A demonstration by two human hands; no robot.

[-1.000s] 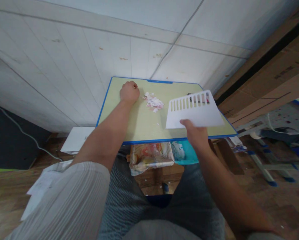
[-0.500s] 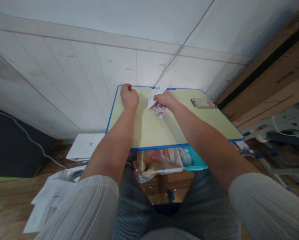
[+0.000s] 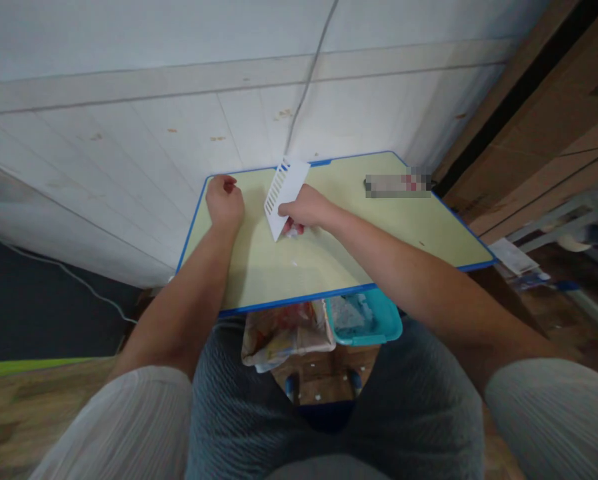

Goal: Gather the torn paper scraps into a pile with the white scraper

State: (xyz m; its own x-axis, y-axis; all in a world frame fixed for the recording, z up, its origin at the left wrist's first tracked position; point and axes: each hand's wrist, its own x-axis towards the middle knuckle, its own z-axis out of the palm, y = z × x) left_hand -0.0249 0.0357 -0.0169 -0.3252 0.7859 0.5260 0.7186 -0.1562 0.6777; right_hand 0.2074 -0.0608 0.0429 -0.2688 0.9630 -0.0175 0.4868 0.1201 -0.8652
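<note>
Right hand (image 3: 305, 207) grips tilted white slotted flat sheet (image 3: 293, 181); left hand (image 3: 225, 205) half-curled, contents unclear, near pale-yellow blue-edged surface's (image 3: 261, 277) left edge.

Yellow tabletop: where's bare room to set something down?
The right side, bordered by the right forearm, the blurred item and the blue rim, looks bare but for a dark speck. So does the front strip between rim and slotted white sheet, save a pale scrap. Crowded spots: where the right hand grips the sheet by more scraps, and around the left hand.
</note>
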